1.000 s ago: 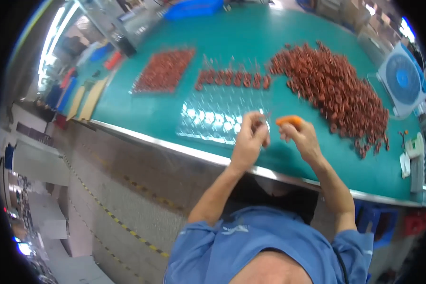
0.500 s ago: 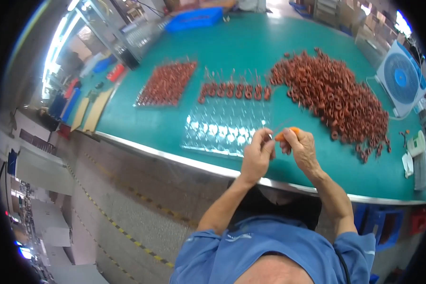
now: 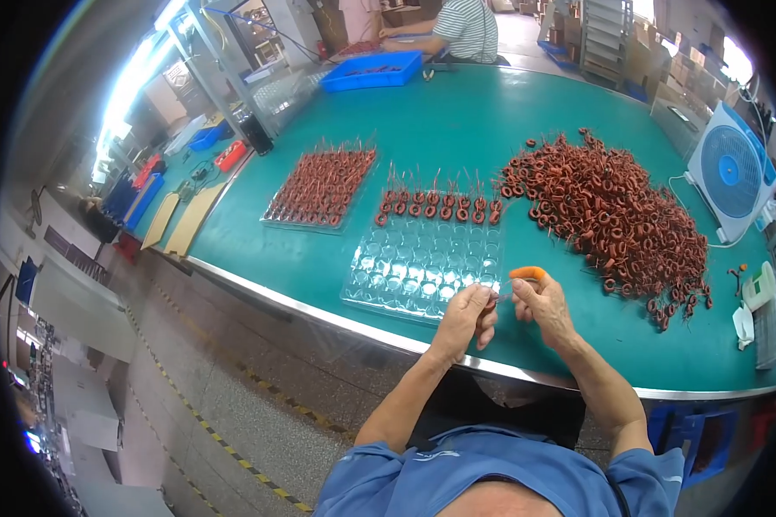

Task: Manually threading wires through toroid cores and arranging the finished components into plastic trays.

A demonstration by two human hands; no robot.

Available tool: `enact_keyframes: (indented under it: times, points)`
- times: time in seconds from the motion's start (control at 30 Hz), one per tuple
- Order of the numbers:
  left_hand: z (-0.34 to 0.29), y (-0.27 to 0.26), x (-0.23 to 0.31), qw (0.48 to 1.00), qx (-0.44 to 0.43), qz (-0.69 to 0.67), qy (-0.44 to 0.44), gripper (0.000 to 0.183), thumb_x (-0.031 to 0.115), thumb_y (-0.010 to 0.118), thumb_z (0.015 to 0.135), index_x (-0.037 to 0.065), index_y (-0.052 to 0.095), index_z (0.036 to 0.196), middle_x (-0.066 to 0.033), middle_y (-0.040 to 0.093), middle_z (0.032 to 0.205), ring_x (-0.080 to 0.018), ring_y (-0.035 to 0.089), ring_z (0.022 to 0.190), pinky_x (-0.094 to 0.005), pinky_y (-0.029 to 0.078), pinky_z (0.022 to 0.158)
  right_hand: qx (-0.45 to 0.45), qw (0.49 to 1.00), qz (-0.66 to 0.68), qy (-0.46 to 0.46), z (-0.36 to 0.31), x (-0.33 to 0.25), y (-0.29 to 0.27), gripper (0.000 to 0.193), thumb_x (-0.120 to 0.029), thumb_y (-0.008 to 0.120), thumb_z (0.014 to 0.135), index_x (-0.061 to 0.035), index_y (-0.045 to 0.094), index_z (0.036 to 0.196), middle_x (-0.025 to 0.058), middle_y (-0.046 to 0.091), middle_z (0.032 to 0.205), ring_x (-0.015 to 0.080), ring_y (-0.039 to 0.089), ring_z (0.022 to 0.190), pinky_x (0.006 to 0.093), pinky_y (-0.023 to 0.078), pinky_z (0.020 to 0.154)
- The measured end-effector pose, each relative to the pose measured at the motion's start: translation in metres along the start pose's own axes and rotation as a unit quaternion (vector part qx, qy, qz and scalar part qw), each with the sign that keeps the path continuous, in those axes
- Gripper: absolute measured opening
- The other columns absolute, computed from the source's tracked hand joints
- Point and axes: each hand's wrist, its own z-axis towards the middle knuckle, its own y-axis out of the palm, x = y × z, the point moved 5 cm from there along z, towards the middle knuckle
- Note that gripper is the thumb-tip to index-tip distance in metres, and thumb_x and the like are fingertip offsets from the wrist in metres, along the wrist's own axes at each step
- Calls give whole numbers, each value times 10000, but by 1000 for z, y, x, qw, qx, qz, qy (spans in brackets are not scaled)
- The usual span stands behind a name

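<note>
In front of my body, above the table's near edge, my left hand is closed, its fingertips round a small reddish-brown wire-wound ring coil, mostly hidden. Close by on the right, my right hand pinches the coil's thin wire lead. An orange finger cot covers its index finger. Just beyond my left hand lies a clear plastic tray with round pockets; coils with upright leads fill its far rows. To the right is a large heap of the same coils.
A filled coil tray sits farther left on the green table. At the back are a blue bin and a person in a striped top. A blue-and-white fan stands at the right edge, near a white container.
The view has tilted up, bringing the person at the back into sight. My hands have shifted slightly, my right index finger now lifted off the lead, both still together at the coil.
</note>
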Motion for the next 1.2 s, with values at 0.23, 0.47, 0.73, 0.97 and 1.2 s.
enact_keyframes:
  times: [0.23, 0.47, 0.73, 0.97, 1.2]
  points:
    - [-6, 1, -3, 993, -42, -87, -71, 313, 343, 434, 1015, 37, 498, 1029, -28, 426, 652, -122, 450, 464, -241, 366, 396, -108, 992, 53, -30, 2, -2, -5, 292, -311, 706, 866, -22, 664, 872, -2, 549, 613, 69, 508, 531, 205, 375, 463]
    - [-10, -2, -5, 993, -84, 77, 34, 248, 202, 517, 989, 21, 488, 1156, -48, 525, 785, -114, 554, 627, -239, 454, 543, -121, 992, 22, 26, 1, 2, -5, 265, -295, 701, 866, -33, 674, 842, -8, 553, 613, 65, 498, 527, 204, 372, 459]
    - [-11, 5, 5, 950, 13, 292, 106, 204, 166, 498, 986, 30, 518, 1137, -8, 527, 675, -87, 511, 520, -219, 412, 468, -98, 984, 120, 84, 3, 9, -3, 235, -257, 674, 888, -27, 678, 934, -4, 571, 681, 73, 509, 562, 196, 389, 511]
    - [-5, 14, -1, 989, 0, 97, 114, 160, 179, 484, 994, 41, 500, 1074, -26, 483, 655, -101, 478, 496, -227, 364, 439, -65, 993, 98, -31, -5, -9, -4, 278, -251, 668, 896, -18, 651, 1048, 3, 577, 707, 89, 532, 612, 214, 420, 570]
    - [-4, 19, -5, 994, -62, -79, -32, 235, 238, 459, 1006, 14, 488, 1069, -47, 472, 658, -135, 469, 484, -235, 376, 434, -157, 966, 200, 36, -5, -11, 1, 291, -241, 672, 895, -16, 637, 1076, 16, 584, 725, 93, 541, 638, 230, 460, 593]
